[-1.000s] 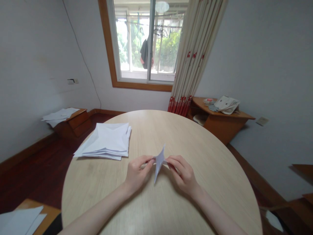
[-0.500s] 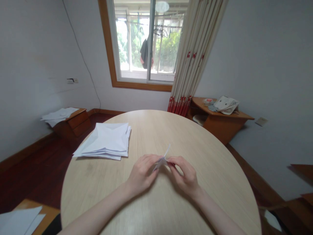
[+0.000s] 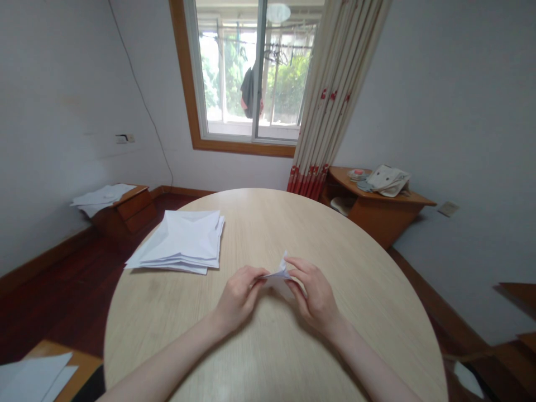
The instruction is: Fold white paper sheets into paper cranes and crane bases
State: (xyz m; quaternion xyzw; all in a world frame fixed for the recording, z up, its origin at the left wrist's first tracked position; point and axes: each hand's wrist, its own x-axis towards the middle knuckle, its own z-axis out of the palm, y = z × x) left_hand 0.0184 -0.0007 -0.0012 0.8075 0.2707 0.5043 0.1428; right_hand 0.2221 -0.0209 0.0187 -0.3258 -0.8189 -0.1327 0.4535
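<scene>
A small piece of folded white paper is held between both hands, just above the middle of the round table. My left hand pinches its left side between thumb and fingers. On the other side, my right hand grips the right part with thumb and fingertips. One pointed flap of the paper stands up near the right index finger. The paper's exact folded shape is partly hidden by my fingers.
The round wooden table bears a stack of creased white paper sheets at the left. More paper lies on a low cabinet behind it. A corner shelf with a white bag stands at the back right.
My left hand has moved slightly left along the paper. My right fingers have lifted and spread a little, and the standing flap has shifted left and looks wider.
</scene>
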